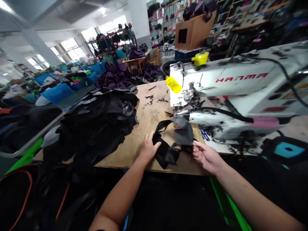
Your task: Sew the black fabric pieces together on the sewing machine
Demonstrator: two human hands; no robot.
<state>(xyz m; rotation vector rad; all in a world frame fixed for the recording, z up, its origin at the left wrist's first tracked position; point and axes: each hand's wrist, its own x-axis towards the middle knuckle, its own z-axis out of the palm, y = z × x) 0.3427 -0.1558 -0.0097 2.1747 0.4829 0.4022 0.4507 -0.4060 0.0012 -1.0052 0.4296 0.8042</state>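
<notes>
A: Work in hand?
B: A black piece point(185, 134), soft, bent into a loose loop. Lies on the near part of the table point(128, 150), just before the arm of the sewing machine point(228, 77). Part of it blurred.

A: Right hand?
B: Right hand point(205, 156) at the piece's right edge, thumb and fingers pinching it; the other fingers curled in.

A: Left?
B: Left hand point(148, 148) at the opposite edge, touching. Thumb stands off from the fingers and points at the cloth; fingertips partly hidden. Cannot tell whether they grip or only rest.

A: The machine?
B: White, stained dark, red "HANMA" lettering along the upper arm. Yellow cover point(173, 84) on the head. Pink sleeve point(266, 122) around a black tube along the lower arm. Blue handles point(205, 134) beside the lower arm, right of the piece.

A: Left side of the table?
B: A pile point(101, 112) of dark pieces, some overhanging the near edge. Small dark scraps point(149, 97) between pile and machine head.

A: Farther off?
B: A carton point(192, 30) beyond the machine, purple goods on top. More purple goods point(115, 72) heaped behind the pile. Blue bins point(55, 93) to the left.
</notes>
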